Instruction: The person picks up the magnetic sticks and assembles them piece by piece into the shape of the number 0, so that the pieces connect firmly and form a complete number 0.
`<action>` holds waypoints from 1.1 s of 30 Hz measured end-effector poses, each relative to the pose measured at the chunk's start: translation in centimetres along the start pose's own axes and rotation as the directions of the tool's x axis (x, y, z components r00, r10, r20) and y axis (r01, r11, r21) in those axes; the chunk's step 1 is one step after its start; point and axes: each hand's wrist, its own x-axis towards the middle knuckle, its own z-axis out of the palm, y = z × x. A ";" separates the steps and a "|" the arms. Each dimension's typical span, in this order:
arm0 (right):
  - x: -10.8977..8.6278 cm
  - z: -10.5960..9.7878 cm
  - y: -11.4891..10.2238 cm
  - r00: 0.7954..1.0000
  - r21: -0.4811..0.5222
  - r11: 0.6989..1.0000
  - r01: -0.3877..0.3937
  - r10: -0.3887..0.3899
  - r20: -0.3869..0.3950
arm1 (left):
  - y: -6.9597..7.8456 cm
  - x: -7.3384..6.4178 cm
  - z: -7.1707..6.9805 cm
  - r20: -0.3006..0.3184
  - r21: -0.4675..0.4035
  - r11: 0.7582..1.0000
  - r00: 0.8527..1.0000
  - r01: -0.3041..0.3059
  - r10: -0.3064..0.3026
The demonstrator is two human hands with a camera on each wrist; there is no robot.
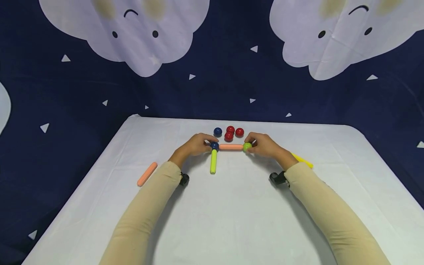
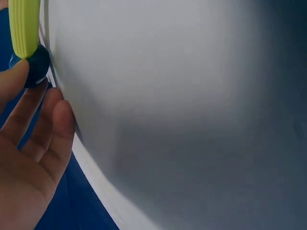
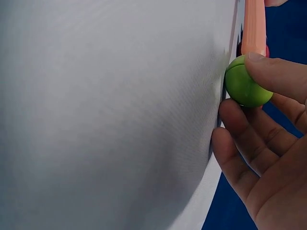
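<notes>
A dark blue ball joins a yellow-green rod and an orange rod at a corner on the white table. The orange rod's other end meets a green ball. My left hand pinches the blue ball between thumb and fingers; in the left wrist view the thumb lies on the blue ball beside the yellow-green rod. My right hand pinches the green ball, and the right wrist view shows the thumb across the green ball below the orange rod.
Several red balls and another blue ball sit just behind the joined pieces. A loose orange rod lies by the left forearm. A yellow rod is partly hidden behind the right forearm. A dark cloth backdrop hangs behind the table.
</notes>
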 end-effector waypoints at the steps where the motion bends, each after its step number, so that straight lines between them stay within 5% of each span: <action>1: 0.0 0.0 0.0 1.000 0.000 1.000 0.000 0.000 0.000 | 0.0 0.1 0.0 -0.004 0.007 1.000 1.000 0.008 -0.008; 11: 0.0 -0.1 -0.1 1.000 -0.011 1.000 -0.005 0.005 0.010 | 0.2 0.4 -0.2 0.027 0.033 0.997 0.997 0.067 -0.068; 23: 0.0 -0.9 0.0 1.000 -0.028 1.000 0.000 0.000 0.018 | 0.2 0.6 0.1 0.024 0.005 0.998 0.998 0.061 -0.061; 33: 2.7 -2.0 -1.3 0.994 -0.033 0.997 -0.066 0.063 -0.085 | 0.3 0.3 0.0 0.013 0.013 0.997 0.997 0.070 -0.070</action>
